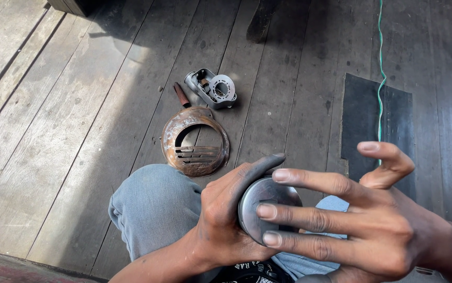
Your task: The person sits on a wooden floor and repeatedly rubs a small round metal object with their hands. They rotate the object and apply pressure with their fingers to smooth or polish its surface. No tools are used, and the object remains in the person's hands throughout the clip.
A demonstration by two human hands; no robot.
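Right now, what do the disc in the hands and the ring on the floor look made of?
Disc: looks like bare metal, dull grey with a soft sheen where light catches it. Ring: probably steel, coated brown-orange with rust, slotted at its lower part. Floor: weathered grey wood planks with visible seams.

The person's left hand (226, 220) is bare, with no glove, ring or watch, and dark greasy smudges cover its fingers, its back and the forearm behind it. The right hand (362, 220) is bare as well, with no ring; its fingernails are short and pale, and grime sits in the creases of the knuckles. Both forearms are uncovered, with no sleeve showing at either wrist. The legs are clothed in light blue-grey denim trousers (152, 209), faded and creased over the knee. At the near edge a strip of black garment (252, 272) with white printed lettering shows between the arms.
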